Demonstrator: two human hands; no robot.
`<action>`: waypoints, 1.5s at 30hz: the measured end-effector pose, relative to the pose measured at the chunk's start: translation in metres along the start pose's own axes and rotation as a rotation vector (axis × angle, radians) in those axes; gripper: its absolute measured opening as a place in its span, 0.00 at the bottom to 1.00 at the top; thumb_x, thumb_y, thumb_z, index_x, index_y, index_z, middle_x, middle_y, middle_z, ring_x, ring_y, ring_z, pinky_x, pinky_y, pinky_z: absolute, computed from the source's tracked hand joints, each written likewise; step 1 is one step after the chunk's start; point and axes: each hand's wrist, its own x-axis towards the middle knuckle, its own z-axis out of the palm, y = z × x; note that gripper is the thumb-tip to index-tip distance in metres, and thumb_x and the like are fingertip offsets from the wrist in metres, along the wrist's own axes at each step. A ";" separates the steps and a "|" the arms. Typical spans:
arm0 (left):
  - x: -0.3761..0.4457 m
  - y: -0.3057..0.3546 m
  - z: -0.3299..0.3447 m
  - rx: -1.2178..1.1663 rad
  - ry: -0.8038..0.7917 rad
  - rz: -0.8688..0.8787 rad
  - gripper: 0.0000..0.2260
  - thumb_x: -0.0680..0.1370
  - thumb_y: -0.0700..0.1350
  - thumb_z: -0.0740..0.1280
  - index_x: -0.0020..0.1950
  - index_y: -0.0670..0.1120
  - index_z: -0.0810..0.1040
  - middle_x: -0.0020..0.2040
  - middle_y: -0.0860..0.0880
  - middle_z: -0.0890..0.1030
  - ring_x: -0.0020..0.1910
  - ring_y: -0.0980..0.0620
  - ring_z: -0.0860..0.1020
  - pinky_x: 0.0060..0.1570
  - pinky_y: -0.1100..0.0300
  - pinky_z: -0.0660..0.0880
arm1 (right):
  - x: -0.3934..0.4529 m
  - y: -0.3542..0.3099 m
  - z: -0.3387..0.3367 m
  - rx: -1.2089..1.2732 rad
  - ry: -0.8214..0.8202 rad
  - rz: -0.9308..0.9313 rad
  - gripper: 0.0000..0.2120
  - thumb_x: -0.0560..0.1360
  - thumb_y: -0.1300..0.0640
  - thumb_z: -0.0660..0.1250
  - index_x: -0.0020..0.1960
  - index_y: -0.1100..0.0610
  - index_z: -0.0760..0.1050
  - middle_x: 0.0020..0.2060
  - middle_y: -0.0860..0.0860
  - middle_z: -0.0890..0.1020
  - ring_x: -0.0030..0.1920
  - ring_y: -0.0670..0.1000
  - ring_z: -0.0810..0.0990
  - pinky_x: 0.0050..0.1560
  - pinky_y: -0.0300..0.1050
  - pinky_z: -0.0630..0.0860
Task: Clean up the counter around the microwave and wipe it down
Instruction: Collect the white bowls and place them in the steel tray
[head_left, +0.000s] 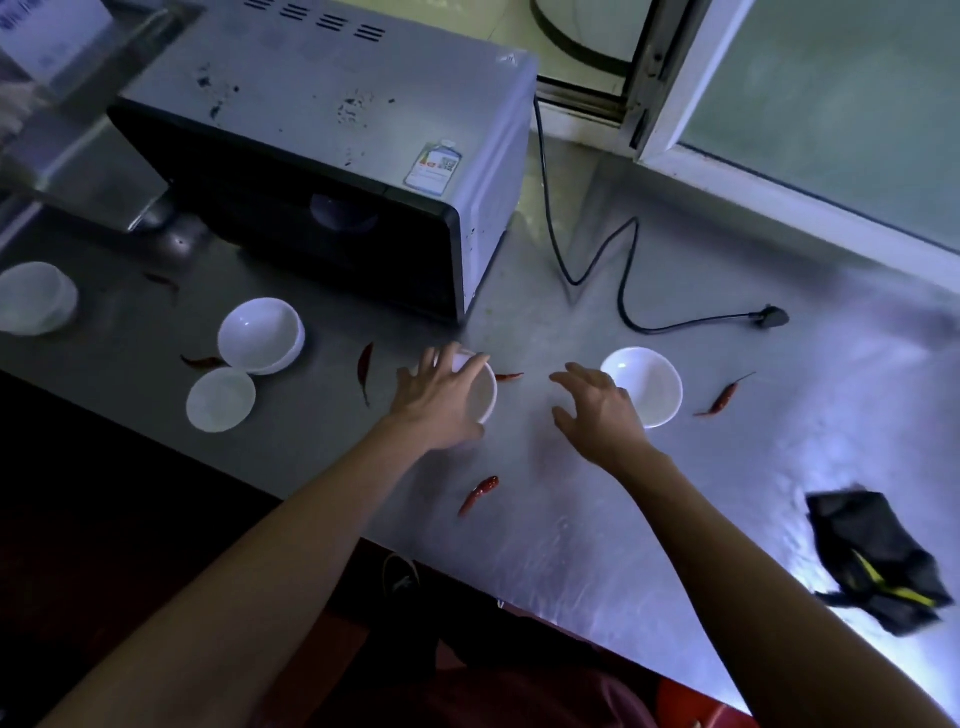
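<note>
- Far left: a stack of white bowls (35, 299) is seen at the counter's (597, 519) left edge, apart from the other dishes.
- Left of centre: an upright white bowl (261, 335) stands just in front of the microwave (332, 156), with a flat white lid or upturned dish (221, 400) touching its near side. Dried red chillies (365, 370) are scattered around these items.
- Centre: the left hand (441, 402) is laid over a small white bowl (480, 397), fingers curled across the far rim and thumb at the near side; the bowl is gripped but cannot be judged lifted.
- Right of centre: the right hand (597, 410) is held open, palm down with fingers spread and slightly bent, holding nothing. It hovers beside another white bowl (644, 387), which it partly overlaps.
- Step in hand (a judgement): the gathering of loose dishes is under way; wiping is not yet begun.
- Next move (a judgement): the right-hand bowl would need grasping at its rim, and both bowls carrying leftward to the stack; the chillies would then need collecting.
- Right: an unplugged power cord (623, 270) trails from behind the microwave.
- Far right: a crumpled dark cloth (878, 561) lies well apart from both hands, presumably for the wiping.
</note>
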 end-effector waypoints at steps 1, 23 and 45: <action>0.004 0.009 -0.003 0.003 0.012 0.024 0.45 0.64 0.60 0.74 0.76 0.58 0.56 0.74 0.48 0.57 0.71 0.42 0.58 0.62 0.37 0.68 | 0.002 0.006 -0.004 -0.011 0.010 0.013 0.25 0.76 0.55 0.68 0.73 0.52 0.71 0.74 0.54 0.69 0.73 0.58 0.68 0.67 0.58 0.68; 0.007 0.021 -0.012 0.049 -0.051 0.043 0.44 0.67 0.60 0.74 0.77 0.58 0.53 0.75 0.50 0.55 0.74 0.43 0.56 0.65 0.37 0.66 | 0.036 0.064 -0.014 -0.183 -0.153 0.200 0.45 0.67 0.35 0.72 0.77 0.45 0.55 0.76 0.53 0.57 0.74 0.62 0.57 0.65 0.66 0.66; -0.181 -0.298 -0.047 -0.138 0.128 -0.287 0.46 0.66 0.61 0.74 0.78 0.60 0.52 0.78 0.50 0.51 0.76 0.42 0.50 0.68 0.35 0.61 | 0.045 -0.333 0.071 -0.318 -0.134 -0.301 0.49 0.68 0.31 0.69 0.80 0.43 0.48 0.79 0.51 0.52 0.76 0.62 0.54 0.68 0.68 0.61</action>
